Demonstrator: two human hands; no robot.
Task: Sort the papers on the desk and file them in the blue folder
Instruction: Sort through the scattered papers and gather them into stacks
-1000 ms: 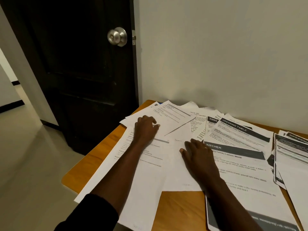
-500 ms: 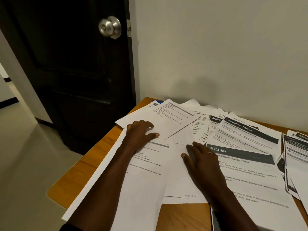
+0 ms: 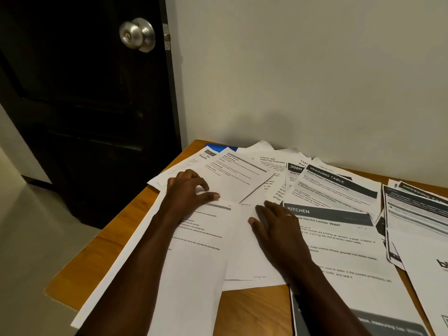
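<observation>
Printed papers point(image 3: 334, 241) lie fanned and overlapping over the wooden desk point(image 3: 252, 309). Only a corner of the blue folder point(image 3: 219, 148) shows, under the sheets at the desk's far left corner. My left hand point(image 3: 189, 191) lies on a tilted text sheet point(image 3: 238, 174), fingers curled, and pinches its lower edge between thumb and index finger. My right hand point(image 3: 278, 230) lies flat with straight fingers, partly on a nearly blank sheet point(image 3: 244, 260) and partly on the page headed KITCHEN point(image 3: 315, 212).
A dark door point(image 3: 92, 112) with a metal knob point(image 3: 138, 35) stands left of the desk. The pale wall point(image 3: 303, 81) runs along the desk's back edge. More printed sheets point(image 3: 417, 209) are stacked at the right. Several sheets overhang the desk's left edge.
My left hand's fingers have curled in on the tilted sheet and drawn slightly toward me. The right hand has stayed flat in place. The view has shifted a little.
</observation>
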